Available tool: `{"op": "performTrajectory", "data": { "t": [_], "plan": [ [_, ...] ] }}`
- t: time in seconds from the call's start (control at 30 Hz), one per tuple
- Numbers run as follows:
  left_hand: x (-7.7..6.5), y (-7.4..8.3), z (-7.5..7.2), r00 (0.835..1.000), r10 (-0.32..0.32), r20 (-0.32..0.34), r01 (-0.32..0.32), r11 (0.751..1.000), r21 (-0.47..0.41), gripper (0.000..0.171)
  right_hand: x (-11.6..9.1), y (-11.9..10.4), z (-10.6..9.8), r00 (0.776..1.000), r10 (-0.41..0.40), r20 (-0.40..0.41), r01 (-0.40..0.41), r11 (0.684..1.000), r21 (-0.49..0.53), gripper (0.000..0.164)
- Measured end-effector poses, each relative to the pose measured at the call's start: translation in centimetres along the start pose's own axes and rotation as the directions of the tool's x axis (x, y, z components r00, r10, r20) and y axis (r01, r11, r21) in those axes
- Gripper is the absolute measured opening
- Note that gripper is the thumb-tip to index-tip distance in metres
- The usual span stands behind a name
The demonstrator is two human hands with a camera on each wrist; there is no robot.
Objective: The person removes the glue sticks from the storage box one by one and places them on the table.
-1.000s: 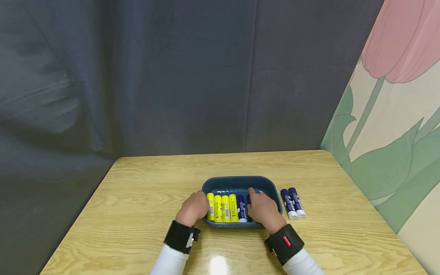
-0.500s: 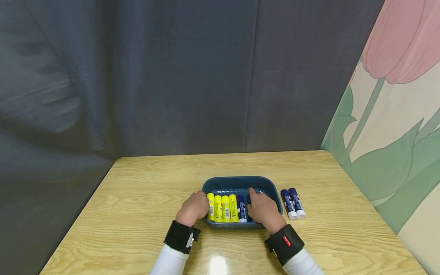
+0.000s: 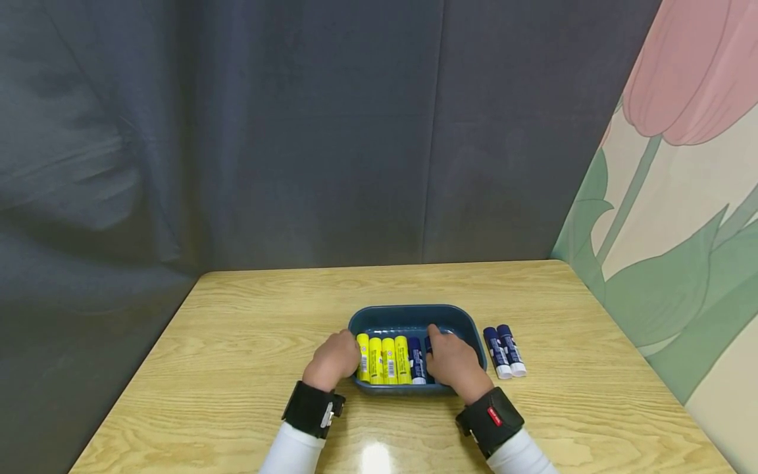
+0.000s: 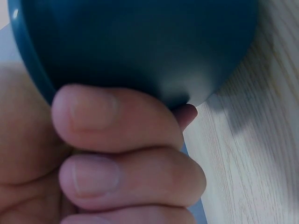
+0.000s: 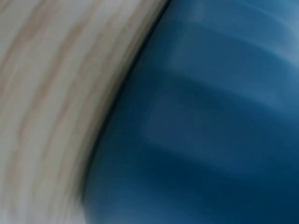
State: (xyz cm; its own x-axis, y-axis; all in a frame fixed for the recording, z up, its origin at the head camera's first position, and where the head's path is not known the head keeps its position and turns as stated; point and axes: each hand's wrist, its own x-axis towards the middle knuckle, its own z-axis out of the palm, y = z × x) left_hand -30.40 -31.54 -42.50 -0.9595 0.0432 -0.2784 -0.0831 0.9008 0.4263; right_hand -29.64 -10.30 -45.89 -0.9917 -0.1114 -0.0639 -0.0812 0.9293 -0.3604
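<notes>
A dark blue tray (image 3: pixel 408 313) lies on the table with a row of glue sticks inside. Several yellow glue sticks (image 3: pixel 388 361) fill its left part, and a navy glue stick with a white end (image 3: pixel 417 361) lies beside them. My left hand (image 3: pixel 337 359) grips the tray's left side; in the left wrist view its curled fingers (image 4: pixel 126 119) lie against the outer wall. My right hand (image 3: pixel 453 359) reaches into the tray's right part, fingers round another navy glue stick (image 3: pixel 429 343), mostly hidden under it. The right wrist view holds only the blurred tray wall (image 5: pixel 196 130).
Two more navy glue sticks with white ends (image 3: pixel 505 351) lie side by side on the wooden table (image 3: pixel 266 316), just right of the tray. A dark curtain (image 3: pixel 320 145) hangs behind the table's far edge. A wall with a tulip mural (image 3: pixel 681 217) stands at the right.
</notes>
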Motion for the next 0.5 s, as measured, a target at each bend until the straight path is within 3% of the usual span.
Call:
{"op": "performTrajectory", "data": {
  "t": [0.5],
  "plan": [
    [-0.02, 0.08, -0.01, 1.000, 0.007, -0.008, -0.007, 1.000, 0.009, 0.020, -0.08, 0.01, 0.05, 1.000, -0.021, -0.009, 0.021, 1.000, 0.004, 0.055]
  ]
}}
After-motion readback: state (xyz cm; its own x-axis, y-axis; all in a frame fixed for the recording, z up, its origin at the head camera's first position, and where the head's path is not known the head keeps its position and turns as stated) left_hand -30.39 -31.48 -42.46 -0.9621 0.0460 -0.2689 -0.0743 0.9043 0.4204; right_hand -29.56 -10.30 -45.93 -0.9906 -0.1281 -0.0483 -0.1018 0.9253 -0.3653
